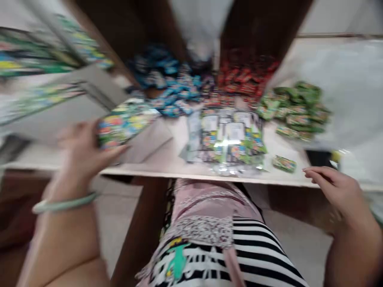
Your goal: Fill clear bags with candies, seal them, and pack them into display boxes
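My left hand [85, 147] is blurred, its thumb and fingers closed around a colourful printed packet [127, 121] with green, yellow, red and blue on it. This packet is tilted above a grey-white carton flap [151, 141]. Over the table's front edge at the right, my right hand [338, 185] has its fingers drawn together, and nothing shows between them. A small green wrapped packet [284, 164] lies left of its fingertips. Just behind them is a flat black object [320, 158] with a yellow end, its kind unclear.
Clear bags of printed packets [230, 139] lie mid-table. Behind them spill blue packets [176, 87] and red packets [245, 79] from brown bins. A green packet heap [299, 107] sits to the right, beside clear plastic sheeting [356, 95]. Printed cartons [30, 56] stand left.
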`<action>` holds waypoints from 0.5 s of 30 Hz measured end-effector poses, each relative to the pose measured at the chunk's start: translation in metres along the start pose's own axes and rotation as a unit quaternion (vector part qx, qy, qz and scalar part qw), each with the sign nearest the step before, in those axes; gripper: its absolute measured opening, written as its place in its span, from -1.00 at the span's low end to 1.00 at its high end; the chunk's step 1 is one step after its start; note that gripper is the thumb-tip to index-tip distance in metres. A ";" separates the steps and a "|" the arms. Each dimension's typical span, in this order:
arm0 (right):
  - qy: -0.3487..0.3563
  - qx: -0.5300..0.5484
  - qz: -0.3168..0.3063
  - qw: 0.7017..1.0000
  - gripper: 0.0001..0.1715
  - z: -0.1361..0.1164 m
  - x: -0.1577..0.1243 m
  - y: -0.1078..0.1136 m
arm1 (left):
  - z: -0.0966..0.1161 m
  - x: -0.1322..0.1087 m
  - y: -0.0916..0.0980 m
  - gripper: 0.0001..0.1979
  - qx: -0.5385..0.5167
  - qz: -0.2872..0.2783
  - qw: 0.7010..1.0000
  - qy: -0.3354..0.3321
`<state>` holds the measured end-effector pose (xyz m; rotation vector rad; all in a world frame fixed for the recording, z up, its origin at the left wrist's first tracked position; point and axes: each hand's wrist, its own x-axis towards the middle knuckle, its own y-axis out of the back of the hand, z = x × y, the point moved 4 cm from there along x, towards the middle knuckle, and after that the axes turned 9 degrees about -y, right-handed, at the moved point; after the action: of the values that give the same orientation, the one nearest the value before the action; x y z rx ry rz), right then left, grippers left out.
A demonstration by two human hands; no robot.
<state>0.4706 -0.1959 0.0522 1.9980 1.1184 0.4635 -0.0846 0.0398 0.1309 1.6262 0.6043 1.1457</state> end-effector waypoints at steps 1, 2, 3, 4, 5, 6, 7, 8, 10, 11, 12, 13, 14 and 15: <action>0.127 0.024 -0.008 0.992 -0.84 -0.042 0.004 -0.019 | -0.014 -0.014 0.010 -0.31 0.022 -0.004 0.999 0.025; 0.241 0.055 -0.019 0.969 -0.83 -0.087 0.004 -0.039 | -0.023 -0.024 0.016 -0.21 0.030 -0.009 0.999 0.040; 0.331 0.102 -0.020 0.938 -0.78 -0.133 -0.001 -0.058 | -0.028 -0.030 0.018 -0.14 0.027 -0.015 0.998 0.047; 0.403 0.146 -0.040 0.903 -0.73 -0.180 -0.008 -0.077 | -0.031 -0.033 0.018 -0.12 0.012 -0.022 0.999 0.043; 0.448 0.183 -0.078 0.872 -0.68 -0.224 -0.018 -0.096 | -0.031 -0.034 0.017 -0.10 0.004 -0.015 0.999 0.043; 0.481 0.223 -0.110 0.841 -0.67 -0.266 -0.029 -0.112 | -0.030 -0.034 0.016 -0.10 -0.004 -0.003 0.999 0.041; 0.486 0.263 -0.141 0.821 -0.69 -0.302 -0.037 -0.128 | -0.027 -0.034 0.015 -0.11 -0.012 0.012 0.999 0.037; 0.472 0.296 -0.178 0.811 -0.73 -0.332 -0.043 -0.143 | -0.024 -0.035 0.014 -0.14 -0.019 0.030 0.999 0.033; 0.416 0.349 -0.247 0.802 -0.74 -0.376 -0.048 -0.174 | -0.018 -0.040 0.014 -0.22 -0.033 0.062 0.997 0.026; 0.381 0.368 -0.280 0.801 -0.69 -0.390 -0.047 -0.189 | -0.017 -0.043 0.014 -0.27 -0.038 0.074 0.996 0.023; 0.345 0.381 -0.308 0.800 -0.61 -0.400 -0.044 -0.204 | -0.016 -0.046 0.013 -0.31 -0.043 0.082 0.996 0.019; 0.312 0.388 -0.331 0.802 -0.53 -0.408 -0.041 -0.218 | -0.016 -0.048 0.012 -0.34 -0.046 0.087 0.995 0.015; 0.281 0.390 -0.349 0.805 -0.45 -0.412 -0.036 -0.230 | -0.016 -0.050 0.012 -0.36 -0.049 0.090 0.995 0.010; 0.253 0.386 -0.363 0.809 -0.39 -0.416 -0.032 -0.240 | -0.017 -0.050 0.012 -0.38 -0.051 0.093 0.994 0.005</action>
<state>0.0580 0.0406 0.1275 1.8671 2.6032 0.1089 -0.1227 0.0015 0.1233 1.6154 0.4004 1.3002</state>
